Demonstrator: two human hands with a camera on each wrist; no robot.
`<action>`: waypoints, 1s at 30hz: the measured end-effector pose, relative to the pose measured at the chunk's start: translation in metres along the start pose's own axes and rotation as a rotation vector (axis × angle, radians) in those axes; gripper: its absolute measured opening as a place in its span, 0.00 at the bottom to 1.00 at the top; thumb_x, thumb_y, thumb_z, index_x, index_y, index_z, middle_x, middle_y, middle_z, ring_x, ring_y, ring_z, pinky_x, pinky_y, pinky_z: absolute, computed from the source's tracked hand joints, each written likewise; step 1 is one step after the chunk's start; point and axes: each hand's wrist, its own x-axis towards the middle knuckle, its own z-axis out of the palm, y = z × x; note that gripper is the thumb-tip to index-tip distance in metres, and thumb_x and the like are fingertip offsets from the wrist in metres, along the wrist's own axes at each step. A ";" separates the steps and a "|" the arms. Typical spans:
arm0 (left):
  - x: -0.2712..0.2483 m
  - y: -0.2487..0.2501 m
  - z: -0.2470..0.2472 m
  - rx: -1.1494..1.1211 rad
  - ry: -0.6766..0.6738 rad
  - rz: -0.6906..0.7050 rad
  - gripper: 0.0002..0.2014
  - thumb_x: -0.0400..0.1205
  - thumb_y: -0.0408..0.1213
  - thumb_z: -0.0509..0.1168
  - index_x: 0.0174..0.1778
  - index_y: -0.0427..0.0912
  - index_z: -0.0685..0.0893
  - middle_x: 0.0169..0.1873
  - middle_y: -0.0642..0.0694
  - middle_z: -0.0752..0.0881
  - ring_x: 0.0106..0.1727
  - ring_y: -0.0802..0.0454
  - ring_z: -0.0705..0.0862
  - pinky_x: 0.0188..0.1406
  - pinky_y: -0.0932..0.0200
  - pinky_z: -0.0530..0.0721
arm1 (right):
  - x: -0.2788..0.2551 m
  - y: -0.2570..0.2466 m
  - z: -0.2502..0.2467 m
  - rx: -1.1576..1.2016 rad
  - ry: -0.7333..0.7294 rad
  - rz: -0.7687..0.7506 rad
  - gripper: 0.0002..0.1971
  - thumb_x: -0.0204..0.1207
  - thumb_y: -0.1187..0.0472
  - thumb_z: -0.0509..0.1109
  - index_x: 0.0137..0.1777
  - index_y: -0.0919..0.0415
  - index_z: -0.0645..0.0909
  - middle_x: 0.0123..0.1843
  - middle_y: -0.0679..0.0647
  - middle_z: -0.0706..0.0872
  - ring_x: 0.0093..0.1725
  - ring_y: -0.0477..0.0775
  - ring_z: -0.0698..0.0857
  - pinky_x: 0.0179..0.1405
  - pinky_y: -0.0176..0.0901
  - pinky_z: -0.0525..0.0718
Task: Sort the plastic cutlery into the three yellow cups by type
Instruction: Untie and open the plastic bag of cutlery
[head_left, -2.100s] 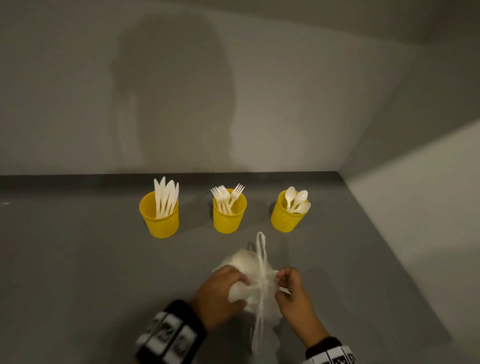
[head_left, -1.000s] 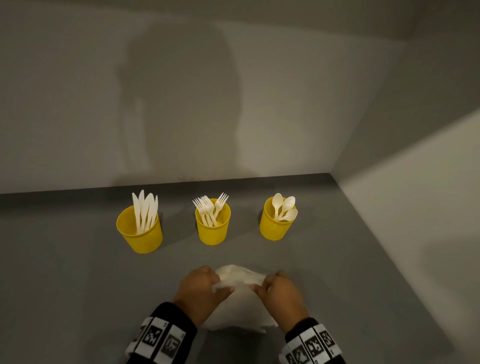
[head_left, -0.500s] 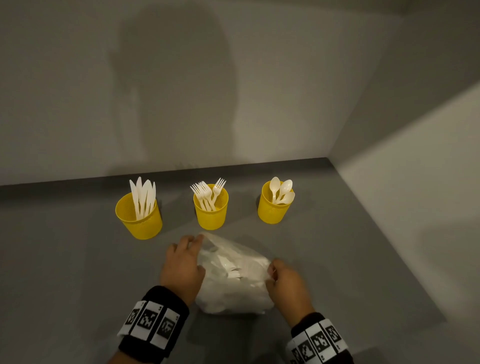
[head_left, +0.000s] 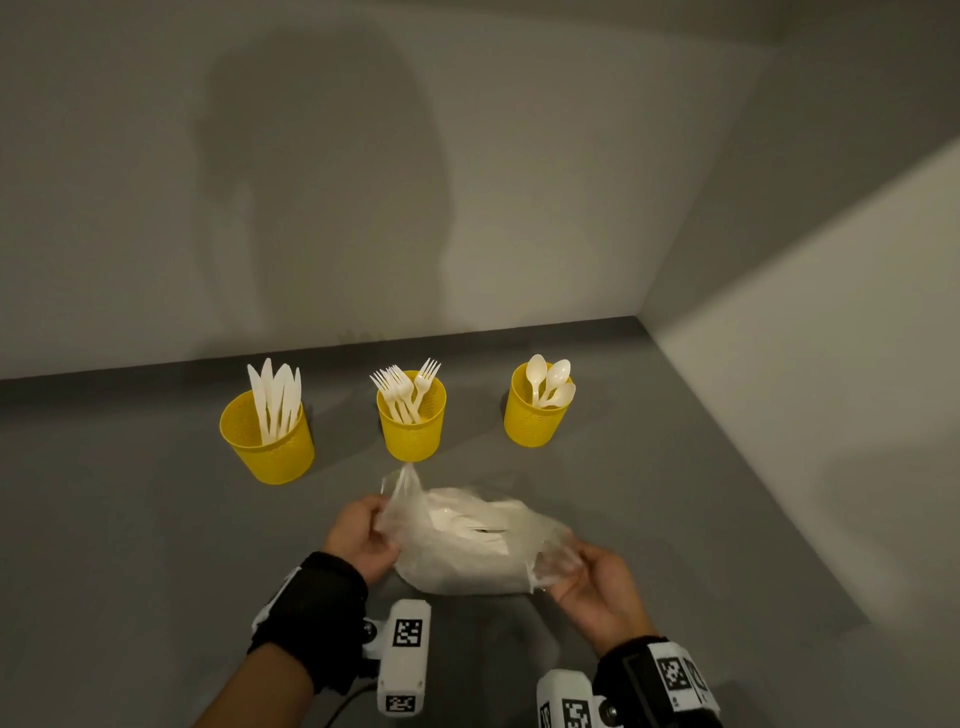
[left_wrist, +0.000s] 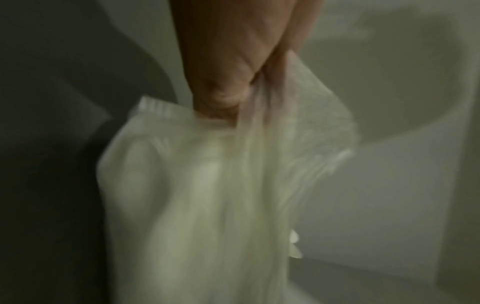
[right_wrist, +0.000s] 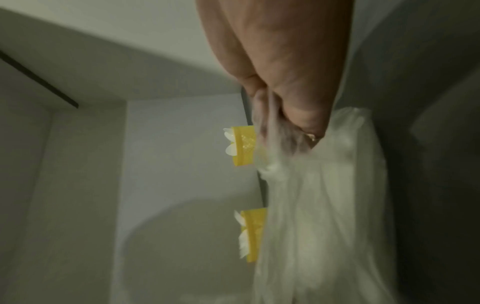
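Note:
Three yellow cups stand in a row at the back: the left cup (head_left: 267, 441) holds white knives, the middle cup (head_left: 412, 421) forks, the right cup (head_left: 537, 410) spoons. In front of them lies a translucent plastic bag (head_left: 467, 545) with white cutlery showing through it. My left hand (head_left: 371, 530) pinches the bag's left edge, seen blurred in the left wrist view as thumb and fingers on the bag (left_wrist: 207, 185). My right hand (head_left: 576, 577) grips the bag's right end; the right wrist view shows its fingers pinching the bag (right_wrist: 311, 205) beside the spoon cup (right_wrist: 244, 148) and fork cup (right_wrist: 255, 234).
The grey tabletop (head_left: 130, 545) sits in a corner, with a wall (head_left: 363, 182) behind the cups and another wall (head_left: 805, 389) close on the right. Open grey surface lies left of the bag.
Both hands moved apart on the bag and now hold its opposite ends, with the palms turned up. The bag lies spread wider than before. The cups have not moved.

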 end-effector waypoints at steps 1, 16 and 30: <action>0.001 0.000 -0.002 0.038 0.002 -0.014 0.06 0.66 0.27 0.57 0.31 0.34 0.79 0.24 0.41 0.78 0.26 0.49 0.78 0.37 0.58 0.77 | 0.006 0.001 -0.008 -0.007 0.050 0.020 0.07 0.65 0.69 0.55 0.27 0.63 0.69 0.12 0.54 0.69 0.11 0.49 0.70 0.13 0.38 0.74; -0.044 -0.013 -0.013 0.984 0.108 0.900 0.12 0.69 0.52 0.59 0.41 0.52 0.83 0.49 0.51 0.81 0.54 0.52 0.77 0.60 0.57 0.70 | -0.015 0.023 0.009 -1.704 0.135 -0.816 0.11 0.62 0.46 0.78 0.39 0.46 0.80 0.61 0.47 0.73 0.62 0.49 0.70 0.63 0.47 0.70; -0.025 -0.018 -0.018 1.609 0.146 0.512 0.32 0.71 0.24 0.59 0.72 0.47 0.69 0.65 0.35 0.69 0.64 0.36 0.74 0.71 0.52 0.72 | 0.023 -0.009 -0.001 -0.808 0.145 -0.325 0.15 0.70 0.82 0.62 0.53 0.72 0.82 0.42 0.62 0.85 0.30 0.46 0.87 0.27 0.31 0.85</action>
